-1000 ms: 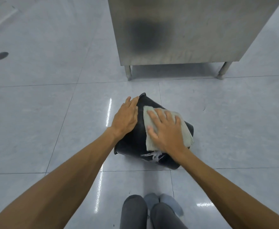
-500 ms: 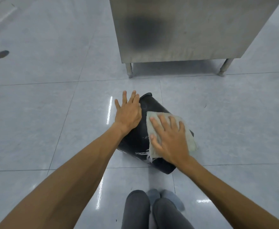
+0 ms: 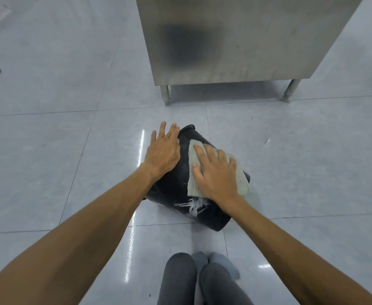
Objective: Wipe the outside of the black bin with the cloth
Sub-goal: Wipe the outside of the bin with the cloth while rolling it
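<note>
Couldn't read a single word, number or logo anywhere. The black bin (image 3: 176, 183) only had some white scuff streaks, and the steel cabinet (image 3: 235, 40) just showed a dark smudge, no label.

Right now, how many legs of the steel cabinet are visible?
2. One leg is under the steel cabinet's near left corner, the other leg under its right corner. Any rear legs are hidden behind the body or out of frame.

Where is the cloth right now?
In the head view, the cloth lies flat on the upper side of the tipped black bin, pressed under the right hand, beside the left hand.
</note>
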